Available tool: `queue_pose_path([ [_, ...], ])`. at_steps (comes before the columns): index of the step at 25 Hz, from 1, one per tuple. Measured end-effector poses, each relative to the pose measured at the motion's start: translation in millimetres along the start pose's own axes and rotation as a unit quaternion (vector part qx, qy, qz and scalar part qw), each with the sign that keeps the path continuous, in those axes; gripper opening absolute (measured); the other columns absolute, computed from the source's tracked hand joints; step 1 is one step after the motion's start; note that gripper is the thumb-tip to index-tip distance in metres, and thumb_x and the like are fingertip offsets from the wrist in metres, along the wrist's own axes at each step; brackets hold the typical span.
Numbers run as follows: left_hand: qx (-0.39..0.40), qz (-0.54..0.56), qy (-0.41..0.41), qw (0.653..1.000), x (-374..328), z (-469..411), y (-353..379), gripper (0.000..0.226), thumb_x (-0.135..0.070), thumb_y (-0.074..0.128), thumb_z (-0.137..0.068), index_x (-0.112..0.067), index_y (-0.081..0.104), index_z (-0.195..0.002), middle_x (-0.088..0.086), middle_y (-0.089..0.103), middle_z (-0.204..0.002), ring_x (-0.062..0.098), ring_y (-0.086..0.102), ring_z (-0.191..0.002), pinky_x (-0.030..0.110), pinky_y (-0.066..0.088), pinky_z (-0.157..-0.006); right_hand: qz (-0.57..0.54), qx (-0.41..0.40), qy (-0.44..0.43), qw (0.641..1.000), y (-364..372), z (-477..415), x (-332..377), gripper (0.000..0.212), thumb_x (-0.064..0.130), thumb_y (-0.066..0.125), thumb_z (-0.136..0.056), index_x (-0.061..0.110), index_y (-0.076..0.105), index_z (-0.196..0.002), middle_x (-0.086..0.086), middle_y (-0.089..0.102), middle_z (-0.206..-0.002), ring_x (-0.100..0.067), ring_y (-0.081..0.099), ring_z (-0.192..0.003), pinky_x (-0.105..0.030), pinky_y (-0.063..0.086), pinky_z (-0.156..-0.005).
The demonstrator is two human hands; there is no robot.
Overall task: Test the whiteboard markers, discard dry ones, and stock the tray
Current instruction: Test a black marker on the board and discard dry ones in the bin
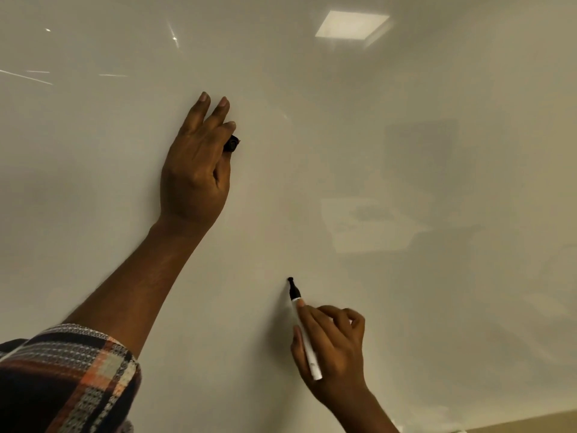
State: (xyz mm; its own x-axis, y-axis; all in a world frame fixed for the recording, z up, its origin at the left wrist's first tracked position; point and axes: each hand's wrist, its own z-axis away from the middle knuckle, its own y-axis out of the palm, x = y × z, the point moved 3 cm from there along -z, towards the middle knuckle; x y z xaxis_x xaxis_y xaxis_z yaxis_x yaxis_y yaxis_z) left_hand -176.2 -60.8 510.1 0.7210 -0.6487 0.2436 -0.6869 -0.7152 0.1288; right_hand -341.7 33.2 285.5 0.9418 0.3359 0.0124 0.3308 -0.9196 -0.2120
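**Marker [305, 335] tip on the whiteboard [437, 157], cap [232, 143] in the other hand**

The marker, a white barrel with a black nose, sits at 6 o'clock in the head view. It is gripped by the right hand [332, 348], thumb and curled fingers closed around the barrel. Its tip points toward 11 o'clock and touches the board. Any print on the barrel is too blurred to read, and no ink line can be made out at the tip.

At 10 o'clock the left hand [195, 173] lies against the board, three fingers stretched toward 12 o'clock. The black cap pokes out at the hand's 3 o'clock edge, held under the forefinger. The thumb is hidden behind the hand. A plaid sleeve [68, 379] in dark, orange and grey fills the 8 o'clock corner.

The glossy board takes up nearly the whole view. A square ceiling light [352, 25] is mirrored at 1 o'clock, with thin bright streaks at 10 o'clock and dim room shapes at 3 o'clock.
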Motion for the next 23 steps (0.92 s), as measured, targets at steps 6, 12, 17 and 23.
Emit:
queue_pose_path([
  [6,-0.007,0.011,-0.034,0.999,-10.1,16.0,1.2,0.02,-0.004,0.051,-0.098,0.006,0.065,-0.109,0.018,0.058,-0.128,0.036,0.047,-0.129,0.034,0.036,-0.111,0.02,-0.103,0.068,0.992,-20.4,-44.8,-32.0,0.028,0.015,0.063,-0.089,0.002,0.068,-0.114,-0.004,0.072,-0.099,-0.024,0.062,-0.09,-0.04,0.043,-0.081],
  [12,-0.002,0.029,-0.062,0.998,-28.2,22.2,7.0,0.019,-0.002,0.051,-0.097,0.006,0.066,-0.107,0.019,0.059,-0.128,0.035,0.044,-0.13,0.051,0.044,-0.101,0.026,-0.13,0.063,0.989,-33.5,-90.6,-45.4,0.03,0.02,0.062,-0.092,0.006,0.067,-0.118,0.0,0.072,-0.097,-0.024,0.063,-0.09,-0.044,0.043,-0.08],
  [17,-0.005,0.118,-0.056,0.991,-71.2,22.3,6.7,0.019,-0.001,0.058,-0.094,0.007,0.065,-0.11,0.016,0.062,-0.123,0.033,0.051,-0.125,0.043,0.049,-0.098,0.011,-0.095,0.075,0.993,-47.3,-66.1,-60.6,0.033,0.019,0.062,-0.089,0.004,0.066,-0.118,0.0,0.071,-0.092,-0.023,0.063,-0.087,-0.044,0.042,-0.08],
  [23,0.065,0.512,-0.431,0.74,-142.5,25.5,25.3,0.031,-0.002,0.057,-0.092,0.002,0.056,-0.122,0.015,0.069,-0.106,0.025,0.068,-0.101,0.039,0.055,-0.09,-0.146,-0.115,0.232,0.955,-96.4,-37.8,-70.2,0.032,0.025,0.055,-0.09,0.011,0.067,-0.116,0.012,0.066,-0.095,-0.022,0.065,-0.086,-0.044,0.051,-0.069],
])
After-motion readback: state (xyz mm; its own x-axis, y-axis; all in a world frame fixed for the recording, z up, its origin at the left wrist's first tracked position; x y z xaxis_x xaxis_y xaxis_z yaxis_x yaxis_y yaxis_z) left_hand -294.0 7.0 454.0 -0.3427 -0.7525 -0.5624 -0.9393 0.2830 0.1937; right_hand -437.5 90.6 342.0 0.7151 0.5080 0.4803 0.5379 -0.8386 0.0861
